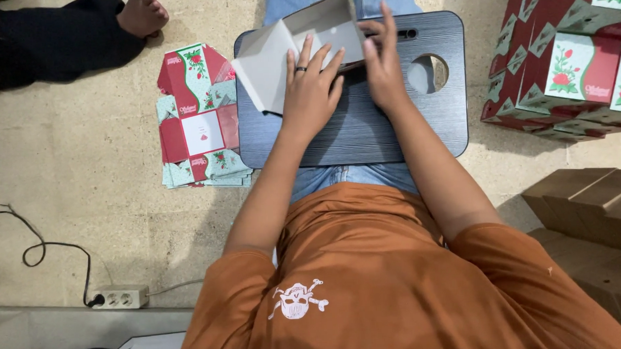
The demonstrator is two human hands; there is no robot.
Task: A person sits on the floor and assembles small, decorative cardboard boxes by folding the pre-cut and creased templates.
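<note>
On the floor at the left lies a stack of flat box blanks [200, 123], red and pale green with rose prints, not yet folded. Just beside it, on the dark lap bench [364, 135], a half-formed box [299, 47] shows its grey inside, one flap hanging open toward the left. The left hand [312, 92] lies on it with fingers spread and pressed flat; the right hand [384, 65] has its fingers held together against the box's right wall. At the far right, finished boxes [568, 55] are piled up, so I judge the work well under way, with the flat stack left to fold.
</note>
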